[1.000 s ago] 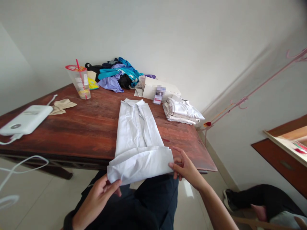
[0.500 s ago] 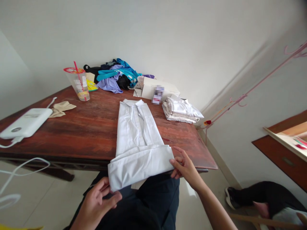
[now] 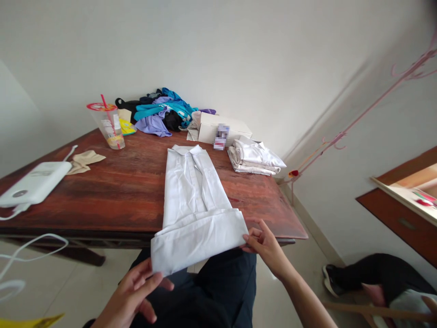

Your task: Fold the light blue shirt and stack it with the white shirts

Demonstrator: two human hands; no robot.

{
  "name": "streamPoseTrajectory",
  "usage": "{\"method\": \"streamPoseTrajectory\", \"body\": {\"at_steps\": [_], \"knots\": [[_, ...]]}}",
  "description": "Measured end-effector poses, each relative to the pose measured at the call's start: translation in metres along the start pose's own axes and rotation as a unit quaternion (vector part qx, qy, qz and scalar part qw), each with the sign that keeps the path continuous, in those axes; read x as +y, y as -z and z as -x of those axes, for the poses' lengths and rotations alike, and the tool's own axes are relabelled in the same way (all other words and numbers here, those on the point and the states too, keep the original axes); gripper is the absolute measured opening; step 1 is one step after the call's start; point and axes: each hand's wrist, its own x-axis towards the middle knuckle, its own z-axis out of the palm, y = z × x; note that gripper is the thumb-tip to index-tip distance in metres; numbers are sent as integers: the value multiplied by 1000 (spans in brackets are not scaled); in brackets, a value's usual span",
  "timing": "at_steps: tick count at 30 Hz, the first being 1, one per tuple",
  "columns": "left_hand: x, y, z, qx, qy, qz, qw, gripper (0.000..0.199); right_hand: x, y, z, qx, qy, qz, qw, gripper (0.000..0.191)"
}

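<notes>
No writing can be read: the print on the clear plastic cup (image 3: 108,125) is too small, and the label on the white cardboard box (image 3: 220,130) is blurred. The left hand (image 3: 131,294) reaches up from below with its palm turned partly upward, the thumb and fingers (image 3: 150,281) closed in a pinch on the near left corner of the white shirt (image 3: 194,200). The right hand (image 3: 264,246) comes in from the lower right on an outstretched forearm, its fingers pinching the near right corner of the same fold. The shirt is thin, smooth woven cloth, folded into a long narrow strip that lies collar away on the reddish-brown wooden table (image 3: 112,187); its near end is doubled back into a flat band that overhangs the table's front edge above the person's dark trousers (image 3: 218,291). The tabletop is worn, streaked and slightly glossy. Right of the shirt, near the box, lies a stack of folded white garments (image 3: 254,157). At the back sits a loose heap of blue, purple and black clothes (image 3: 160,111), with the tapered cup and its red straw to the left. A white rounded power bank (image 3: 32,184) with a white cable rests near the left edge, next to a crumpled beige cloth (image 3: 83,160).
</notes>
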Motion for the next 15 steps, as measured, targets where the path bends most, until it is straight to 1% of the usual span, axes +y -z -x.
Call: {"method": "streamPoseTrajectory", "body": {"at_steps": [2, 4, 6, 7, 8, 9, 12, 13, 14, 15], "knots": [[-5, -2, 2, 13, -44, 6, 999, 44, 4, 1, 2, 6, 7, -12, 1000, 64], [-15, 0, 1, 26, -116, -23, 993, 40, 9, 2, 4, 20, 12, -24, 999, 57], [-30, 7, -4, 54, -202, -95, 973, 40, 15, 4, 6, 19, 14, -24, 999, 50], [-38, 11, -7, 75, -250, -144, 954, 41, 17, 5, 6, 12, 17, -17, 1000, 47], [-45, 15, -12, 96, -299, -197, 929, 40, 18, 7, 7, 1, 25, -7, 1000, 46], [-51, 18, -16, 118, -347, -249, 896, 39, 19, 8, 8, -11, 40, 8, 999, 44], [-58, 20, -31, 168, -464, -378, 783, 44, 15, 12, 10, -38, 117, 94, 988, 41], [-57, 19, -35, 181, -489, -406, 751, 48, 13, 13, 11, -45, 145, 135, 979, 41], [-54, 17, -39, 192, -506, -426, 725, 51, 12, 14, 12, -49, 170, 181, 967, 44], [-50, 15, -42, 200, -517, -439, 707, 54, 12, 14, 13, -52, 192, 229, 953, 49]]}}
